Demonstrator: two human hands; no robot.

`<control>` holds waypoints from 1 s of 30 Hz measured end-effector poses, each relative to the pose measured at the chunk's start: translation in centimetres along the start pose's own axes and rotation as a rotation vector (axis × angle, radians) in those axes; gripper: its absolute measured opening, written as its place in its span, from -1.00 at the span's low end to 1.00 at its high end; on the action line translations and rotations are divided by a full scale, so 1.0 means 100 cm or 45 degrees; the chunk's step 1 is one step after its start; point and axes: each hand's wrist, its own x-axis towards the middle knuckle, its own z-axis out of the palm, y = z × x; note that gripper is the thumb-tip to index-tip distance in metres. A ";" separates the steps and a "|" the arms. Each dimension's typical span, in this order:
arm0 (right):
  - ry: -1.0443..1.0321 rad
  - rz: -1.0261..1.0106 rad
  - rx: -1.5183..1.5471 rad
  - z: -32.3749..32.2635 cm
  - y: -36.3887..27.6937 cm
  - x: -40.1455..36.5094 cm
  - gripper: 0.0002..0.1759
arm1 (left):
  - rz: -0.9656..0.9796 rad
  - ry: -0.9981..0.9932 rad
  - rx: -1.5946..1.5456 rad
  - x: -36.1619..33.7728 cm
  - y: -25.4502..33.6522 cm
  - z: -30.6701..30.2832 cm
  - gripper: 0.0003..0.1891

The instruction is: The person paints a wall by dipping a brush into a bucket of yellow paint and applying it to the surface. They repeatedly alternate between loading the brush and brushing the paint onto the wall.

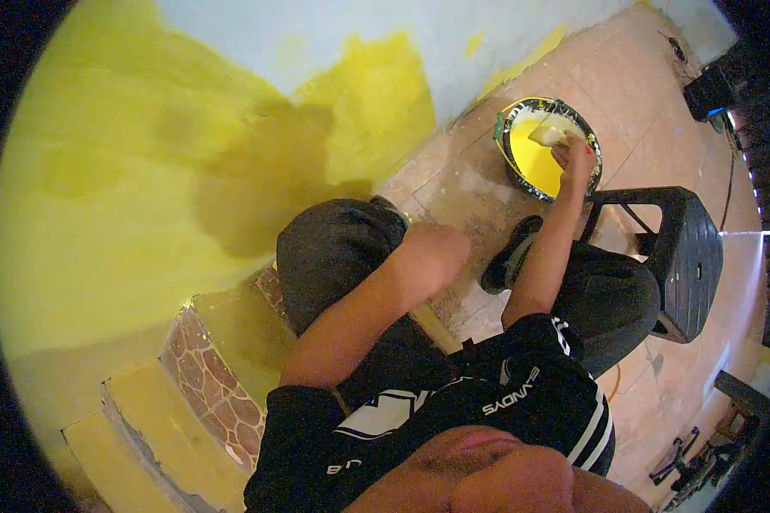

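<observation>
My right hand (575, 156) is closed over a bucket (596, 173) of yellow paint (532, 162). It grips what looks like a wide paintbrush (549, 135), whose pale, paint-coated end points to the left above the paint. Dark and pale smears cover the bucket's rim, and a yellow wire handle leans along its left side. My left forearm (364, 316) lies across my bent left knee (338, 248). The left hand (441, 254) is bent down at the wrist, and its fingers are hidden from view.
A wall (103, 171), partly yellow and partly pale blue-white, rises at the left. Beside my right leg stands a black plastic stool (693, 265). Yellow steps (167, 419) with stone-patterned tile (201, 376) lie at lower left. Dark items (701, 466) rest on the tiled floor at lower right.
</observation>
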 end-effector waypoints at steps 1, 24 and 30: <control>0.054 -0.013 0.108 -0.004 -0.011 -0.004 -0.79 | -0.002 -0.027 0.008 0.000 0.000 -0.002 -0.82; -0.110 0.005 0.788 0.115 0.082 -0.084 -0.66 | -0.012 0.046 0.004 -0.004 0.001 -0.006 -0.82; -0.080 -0.079 0.569 0.135 0.142 -0.099 -0.79 | -0.045 0.035 -0.024 -0.005 0.002 -0.007 -0.83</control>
